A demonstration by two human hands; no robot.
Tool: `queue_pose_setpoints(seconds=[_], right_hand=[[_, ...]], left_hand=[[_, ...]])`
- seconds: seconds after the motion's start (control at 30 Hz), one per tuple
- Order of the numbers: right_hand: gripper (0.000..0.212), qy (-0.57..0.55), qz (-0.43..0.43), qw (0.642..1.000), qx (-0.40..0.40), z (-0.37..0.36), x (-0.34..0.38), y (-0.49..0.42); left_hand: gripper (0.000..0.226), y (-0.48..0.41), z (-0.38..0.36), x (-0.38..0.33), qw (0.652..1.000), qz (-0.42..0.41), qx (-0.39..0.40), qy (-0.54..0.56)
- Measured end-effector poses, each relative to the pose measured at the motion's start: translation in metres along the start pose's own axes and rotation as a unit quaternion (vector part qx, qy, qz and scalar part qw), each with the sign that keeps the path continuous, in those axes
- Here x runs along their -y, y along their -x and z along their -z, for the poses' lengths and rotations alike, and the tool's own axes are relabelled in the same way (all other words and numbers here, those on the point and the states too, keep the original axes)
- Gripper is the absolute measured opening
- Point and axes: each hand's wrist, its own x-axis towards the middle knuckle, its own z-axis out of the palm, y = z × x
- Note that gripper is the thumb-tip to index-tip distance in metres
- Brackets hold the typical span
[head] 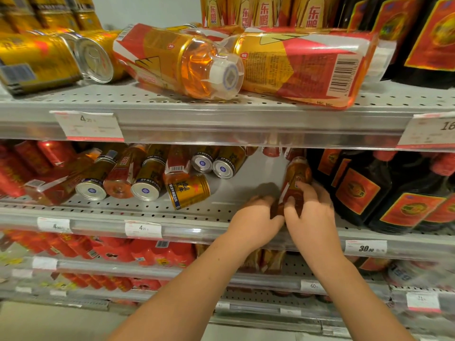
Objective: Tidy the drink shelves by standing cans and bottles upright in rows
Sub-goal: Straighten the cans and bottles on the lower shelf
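Head view — perforated grey shop shelf (216,193).
Amber bottle (297,177) stands near upright, top up — fingers of left hand (256,216) and right hand (314,214) curled round it.

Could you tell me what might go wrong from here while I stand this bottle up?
The left hand and right hand hold the bottle right beside the dark bottles; a nudge might topple one. The lying bottle on the upper shelf sits near the front edge and could roll off. The gold can lies loose and may roll.
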Motion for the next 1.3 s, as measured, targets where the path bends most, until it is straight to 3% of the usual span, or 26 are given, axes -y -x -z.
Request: queue_pose_setpoints(seconds=[0.13,0.27,0.47,0.53,0.77,0.97,1.17,1.3], right_hand=[[0.045,-0.026,0.053,0.998,-0.006,0.003,0.013,0.003],[0.039,-0.078,0.109,0.99,0.031,-0.007,0.037,0.012],[0.043,-0.092,0.095,0.984,0.116,-0.055,0.067,0.013],[0.047,-0.093,0.065,0.984,0.137,-0.075,0.075,0.005],[0.076,0.036,-0.012,0.99,0.134,-0.111,0.093,-0.067],[0.059,0.015,-0.019,0.997,0.079,-0.125,0.111,-0.057],[0.044,0.035,0.046,0.996,0.068,-0.16,0.18,-0.013],[0.028,0.044,0.107,0.988,0.1,-0.181,0.237,0.001]], left_hand=[[0.049,0.01,0.016,0.015,0.998,0.018,-0.052,0.028],[0.04,0.034,0.051,0.049,0.989,0.04,-0.135,0.051],[0.022,0.063,0.109,0.107,0.963,0.032,-0.268,-0.011],[0.028,0.064,0.122,0.122,0.961,0.035,-0.268,-0.063],[0.073,0.054,0.127,0.154,0.982,-0.004,-0.111,-0.151],[0.069,0.053,0.141,0.176,0.992,-0.036,-0.066,-0.104],[0.053,0.077,0.185,0.216,0.986,-0.064,-0.139,-0.073],[0.039,0.092,0.234,0.258,0.956,-0.042,-0.262,-0.124]])
